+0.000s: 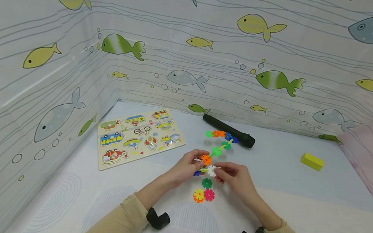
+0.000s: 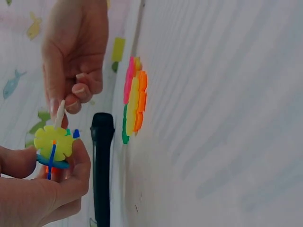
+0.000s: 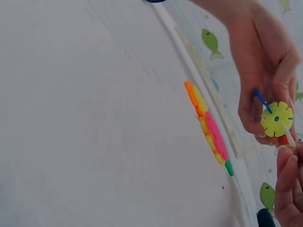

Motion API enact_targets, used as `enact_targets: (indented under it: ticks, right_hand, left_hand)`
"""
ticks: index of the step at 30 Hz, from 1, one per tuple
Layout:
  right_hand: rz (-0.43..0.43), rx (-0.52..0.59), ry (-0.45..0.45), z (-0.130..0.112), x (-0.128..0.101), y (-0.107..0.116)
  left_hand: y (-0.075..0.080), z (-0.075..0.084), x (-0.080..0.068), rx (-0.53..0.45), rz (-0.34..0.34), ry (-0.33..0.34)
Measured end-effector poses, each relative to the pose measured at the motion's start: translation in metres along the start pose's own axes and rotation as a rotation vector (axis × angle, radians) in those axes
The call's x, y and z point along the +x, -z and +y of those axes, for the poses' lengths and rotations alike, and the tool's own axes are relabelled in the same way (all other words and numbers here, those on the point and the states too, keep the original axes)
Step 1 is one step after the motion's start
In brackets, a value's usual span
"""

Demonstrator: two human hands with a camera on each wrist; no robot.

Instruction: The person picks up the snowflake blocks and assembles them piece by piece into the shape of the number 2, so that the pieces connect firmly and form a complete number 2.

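Note:
My left hand [image 1: 186, 168] grips a chain of notched plastic flower discs by its near end, around an orange disc [image 1: 206, 160]. From there the chain runs away over the table through a light green disc [image 1: 216, 151] and blue ones to orange and green at the far end. A white disc [image 1: 211, 171] is pinched between the thumb and fingers of my right hand [image 1: 237, 178]. In the left wrist view its edge meets a yellow disc [image 2: 53, 142] held in the left hand, with a blue disc also slotted there.
Close in front of the hands lie loose discs: a green one [image 1: 207, 183], a pink one [image 1: 209, 195] and a yellow one [image 1: 199, 194] over orange. A black microphone [image 1: 228, 130] lies behind the chain. A wooden puzzle board [image 1: 156, 151] is at left, a yellow block [image 1: 312, 162] at right.

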State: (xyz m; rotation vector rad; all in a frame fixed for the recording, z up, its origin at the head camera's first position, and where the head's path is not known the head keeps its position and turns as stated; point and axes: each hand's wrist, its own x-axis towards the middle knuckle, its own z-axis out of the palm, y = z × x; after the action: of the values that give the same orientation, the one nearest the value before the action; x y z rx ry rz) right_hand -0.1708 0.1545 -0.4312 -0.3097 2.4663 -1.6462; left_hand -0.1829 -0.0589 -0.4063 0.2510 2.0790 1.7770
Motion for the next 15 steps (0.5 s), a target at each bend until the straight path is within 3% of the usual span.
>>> enact_targets:
  ticks: [5, 15]
  right_hand:
    - [0.074, 0.030, -0.038, -0.0012, -0.0012, -0.0042]
    - [0.067, 0.077, -0.029, -0.0031, -0.0034, -0.0059]
  left_hand:
    - [-0.0015, -0.0016, 0.0001, 0.019, 0.004, -0.009]
    - [-0.0027, -0.0013, -0.0010, 0.031, 0.008, -0.017]
